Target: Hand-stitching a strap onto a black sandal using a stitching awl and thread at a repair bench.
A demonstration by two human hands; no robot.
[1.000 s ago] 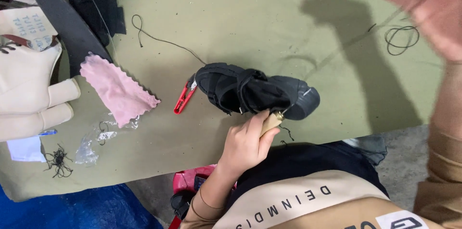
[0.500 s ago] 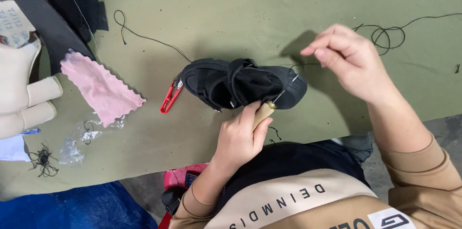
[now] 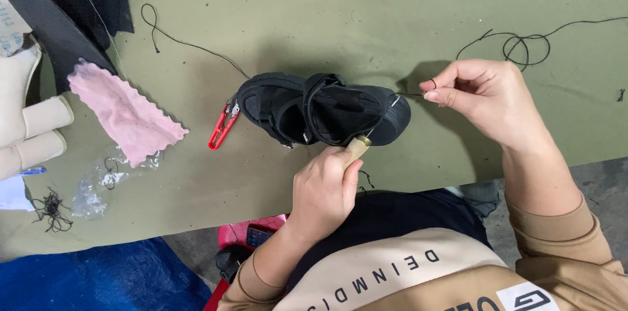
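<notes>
**Stitching at the toe of a black sandal**

Thread (image 3: 411, 94) runs taut from the right end of the black sandal (image 3: 320, 113), which lies on its side at the centre of the frame on the olive-green surface (image 3: 327, 17). Our left hand (image 3: 324, 193), at lower centre, is clenched around the pale wooden handle of an awl (image 3: 358, 147), its tip pushed against the sandal's edge near the sole. Our right hand (image 3: 481, 98), at centre right, pinches the thread between thumb and forefinger, the other fingers loosely curled.

We judge the sewing to be partway along: the straps look assembled and the thread already passes through the sole's end, but the long tail (image 3: 523, 39) trailing off to the upper right suggests more stitches remain. How many are already in, we cannot tell.

Compared with half a second ago, our right hand has come down close beside the sandal, shortening the pulled length. A second ago it was raised high at the upper right of the frame, drawing the thread out. Our left hand has kept its grip on the awl throughout.

Red thread snips (image 3: 222, 126) touch the sandal's left end; a pink cloth (image 3: 124, 115) lies further left, with crumpled clear plastic (image 3: 98, 183) below it.
</notes>
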